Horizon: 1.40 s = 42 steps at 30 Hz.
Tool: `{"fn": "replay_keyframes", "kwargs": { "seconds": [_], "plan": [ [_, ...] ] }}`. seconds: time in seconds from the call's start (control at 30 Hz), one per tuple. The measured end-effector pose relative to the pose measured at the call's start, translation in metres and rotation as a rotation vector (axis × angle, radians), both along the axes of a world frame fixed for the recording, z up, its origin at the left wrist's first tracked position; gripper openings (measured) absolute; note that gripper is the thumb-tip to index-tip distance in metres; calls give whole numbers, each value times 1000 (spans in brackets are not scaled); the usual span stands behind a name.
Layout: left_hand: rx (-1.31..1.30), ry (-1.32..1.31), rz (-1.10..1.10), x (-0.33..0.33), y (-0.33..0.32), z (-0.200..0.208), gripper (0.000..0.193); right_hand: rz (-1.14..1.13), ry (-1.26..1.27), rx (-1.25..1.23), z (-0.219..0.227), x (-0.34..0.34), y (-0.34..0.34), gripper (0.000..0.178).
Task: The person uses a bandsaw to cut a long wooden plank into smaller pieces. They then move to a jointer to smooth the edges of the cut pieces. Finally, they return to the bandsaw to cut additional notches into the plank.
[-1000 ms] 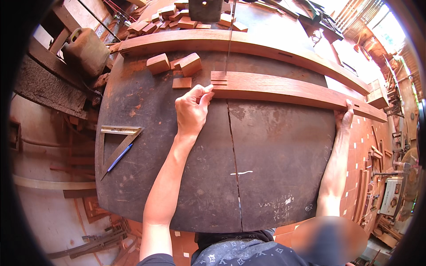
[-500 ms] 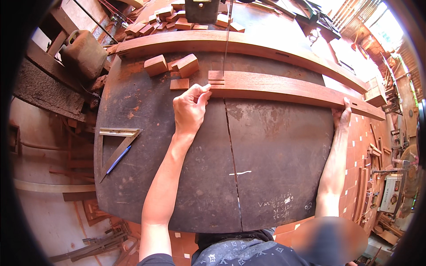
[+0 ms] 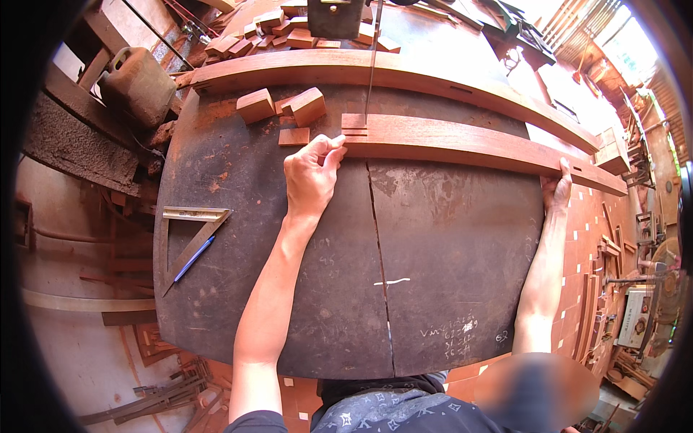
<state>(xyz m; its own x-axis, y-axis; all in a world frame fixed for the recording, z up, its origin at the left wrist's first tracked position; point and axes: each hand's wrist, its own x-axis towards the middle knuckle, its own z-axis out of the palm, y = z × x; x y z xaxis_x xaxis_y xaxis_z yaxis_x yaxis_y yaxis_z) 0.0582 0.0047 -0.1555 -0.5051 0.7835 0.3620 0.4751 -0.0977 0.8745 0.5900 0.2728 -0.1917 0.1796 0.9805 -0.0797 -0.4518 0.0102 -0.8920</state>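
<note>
A long reddish-brown wooden beam [image 3: 447, 141] lies crosswise on the dark saw table [image 3: 447, 231]. Narrow slots are cut into its left end, and a small mortise shows near its right end. The thin upright blade [image 3: 372, 65] of a band saw comes down at the beam's far side, close to the slotted end. My left hand [image 3: 312, 173] pinches the near corner of that end, thumb against fingers. Around the beam near its right end, past the table's edge, my right hand [image 3: 557, 186] is closed with the thumb on top; its other fingers are mostly hidden underneath.
Behind lies a second long beam [image 3: 325, 66]. Small wood blocks [image 3: 306, 107] sit left of the blade, with more offcuts [image 3: 274, 29] farther back. A triangular square [image 3: 195, 214] and a blue pen [image 3: 193, 260] rest at the table's left. A dusty jerrycan [image 3: 137, 83] stands beyond.
</note>
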Motion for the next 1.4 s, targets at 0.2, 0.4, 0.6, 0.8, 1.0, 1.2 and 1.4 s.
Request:
{"fn": "replay_keyframes", "kwargs": {
  "seconds": [0.2, 0.4, 0.6, 0.8, 1.0, 1.2, 1.4],
  "plan": [
    [-7, 6, -2, -1, 2, -1, 7, 1, -1, 1, -1, 1, 2, 48],
    [79, -40, 26, 2, 6, -5, 9, -7, -17, 12, 1, -3, 0, 48],
    [67, -25, 32, 1, 6, -5, 10, -11, -17, 3, 2, -5, -1, 46],
    [106, -16, 37, 1, 8, -7, 9, -3, -20, -2, 2, -6, 1, 45],
    [4, 80, 22, -1, 0, -3, 6, -11, -46, -14, 0, 0, 2, 45],
    [15, 97, 19, 1, -6, -1, 6, -15, -59, -7, -1, 0, -1, 45],
    [31, 96, 13, 3, -10, 0, 6, -37, -75, -25, -1, 2, -4, 46]
  ]
}}
